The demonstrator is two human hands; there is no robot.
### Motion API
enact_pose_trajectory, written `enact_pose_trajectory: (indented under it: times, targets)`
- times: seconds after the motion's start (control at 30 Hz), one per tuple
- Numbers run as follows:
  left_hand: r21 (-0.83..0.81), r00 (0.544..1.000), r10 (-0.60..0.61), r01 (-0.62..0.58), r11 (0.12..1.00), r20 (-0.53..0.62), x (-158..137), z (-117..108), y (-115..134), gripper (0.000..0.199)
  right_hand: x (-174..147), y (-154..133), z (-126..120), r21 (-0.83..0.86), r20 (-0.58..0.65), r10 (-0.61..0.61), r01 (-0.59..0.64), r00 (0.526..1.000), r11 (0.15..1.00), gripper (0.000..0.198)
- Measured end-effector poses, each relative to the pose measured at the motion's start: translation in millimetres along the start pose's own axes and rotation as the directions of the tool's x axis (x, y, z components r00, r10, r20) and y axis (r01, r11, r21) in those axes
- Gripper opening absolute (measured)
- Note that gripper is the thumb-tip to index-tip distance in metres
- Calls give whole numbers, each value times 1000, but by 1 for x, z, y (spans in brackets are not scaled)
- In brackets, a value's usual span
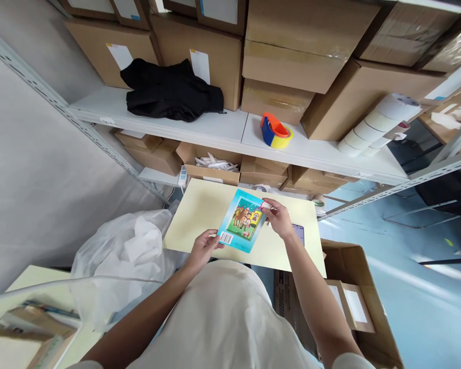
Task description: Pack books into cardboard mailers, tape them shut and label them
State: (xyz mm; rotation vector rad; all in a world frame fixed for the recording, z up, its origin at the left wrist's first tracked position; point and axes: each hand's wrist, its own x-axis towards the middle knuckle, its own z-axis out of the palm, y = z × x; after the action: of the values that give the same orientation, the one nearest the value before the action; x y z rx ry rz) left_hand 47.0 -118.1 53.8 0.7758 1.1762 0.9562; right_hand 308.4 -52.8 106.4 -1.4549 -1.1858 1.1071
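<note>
A thin turquoise picture book (241, 221) with a cartoon picture and a barcode is held tilted above a pale yellow table (195, 205). My left hand (204, 249) grips its lower left corner, fingers closed beside the barcode. At the upper right corner, my right hand (277, 215) pinches the book near a small white and red label (266, 205). A phone (298, 233) lies on the table, partly hidden behind my right wrist.
Shelves ahead carry cardboard boxes (292, 61), a black garment (172, 92), a tape dispenser (275, 131) and white rolls (376, 125). To the left stands a translucent plastic bag (119, 246) of white material. An open carton (369, 266) is on the right.
</note>
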Motion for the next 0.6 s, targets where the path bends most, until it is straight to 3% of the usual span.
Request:
enact_pose_trajectory:
  times: [0.33, 0.6]
  targets:
    - [164, 998, 57, -61, 985, 29, 4, -1, 4, 53, 7, 15, -2, -11, -70, 43, -44, 997, 999, 48]
    - [141, 1000, 31, -31, 990, 1, 10, -3, -1, 51, 6, 20, -5, 58, -23, 109, -108, 994, 992, 52]
